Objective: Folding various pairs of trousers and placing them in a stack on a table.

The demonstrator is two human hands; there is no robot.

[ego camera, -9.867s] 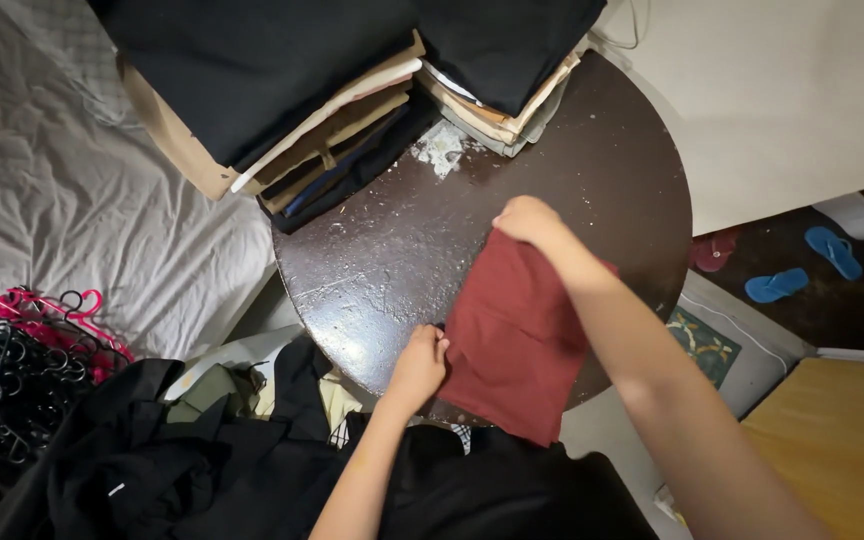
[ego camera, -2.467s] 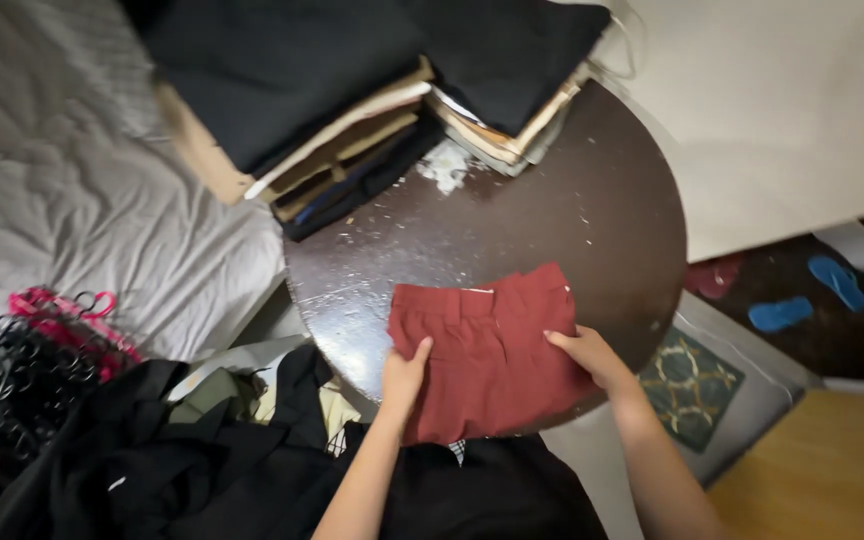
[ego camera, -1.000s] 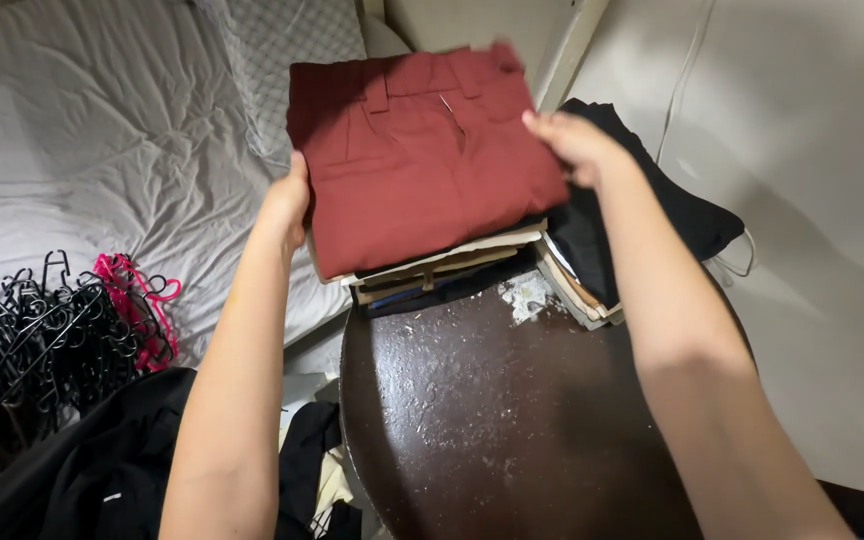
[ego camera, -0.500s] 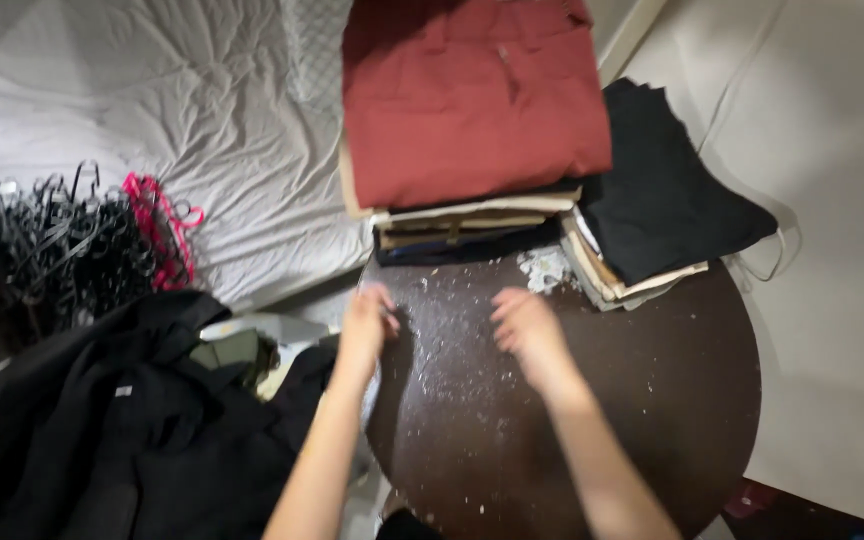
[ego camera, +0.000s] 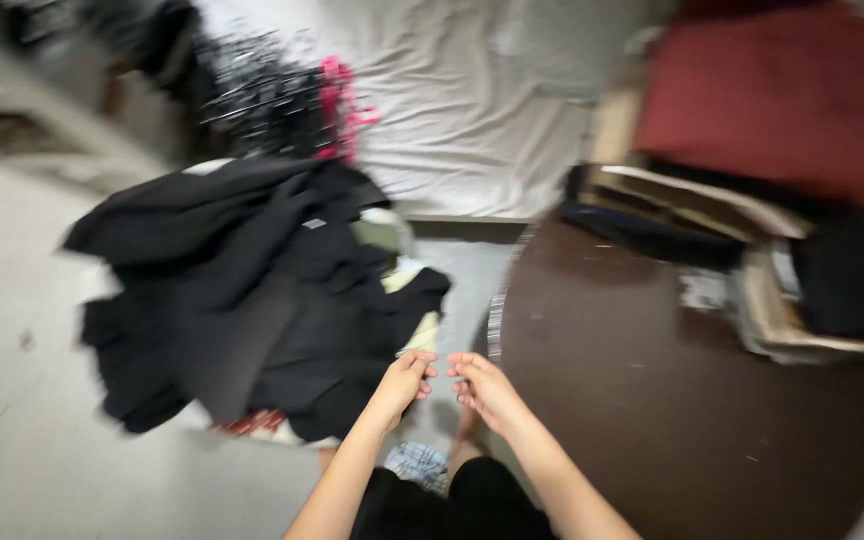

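With the folded red shorts (ego camera: 782,95) already on the stack, my left hand (ego camera: 404,378) and right hand (ego camera: 482,385), fingers loosely curled and empty, hover near the unfolded black clothes heap (ego camera: 242,290) beside the tabletop (ego camera: 672,420).

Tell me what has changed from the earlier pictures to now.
The folded red shorts left the round table, were lifted onto the left clothes stack and let go. Both hands came back empty: left hand and right hand now meet near the black clothes pile. The stacks, bed and hangers stayed put.
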